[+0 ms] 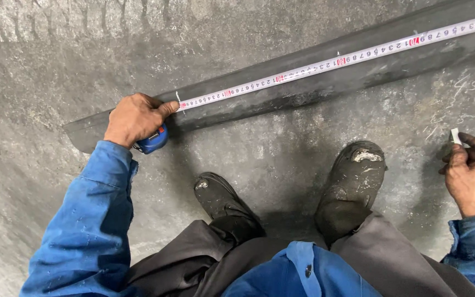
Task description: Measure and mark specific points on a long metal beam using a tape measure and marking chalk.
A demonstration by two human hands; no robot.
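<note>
My left hand grips a blue tape measure case and presses it against a long dark metal bar lying on the floor. The white tape blade runs out from my fingers along the bar toward the upper right, past the frame edge. A short white chalk mark sits on the bar right by my fingertips. My right hand hovers low at the right edge, pinching a small white piece of chalk between thumb and fingers, apart from the bar.
The grey concrete floor is rough and stained. Faint chalk scribbles show on it near my right hand. My two dark work shoes stand just below the bar, with grey trousers and blue sleeves in the foreground.
</note>
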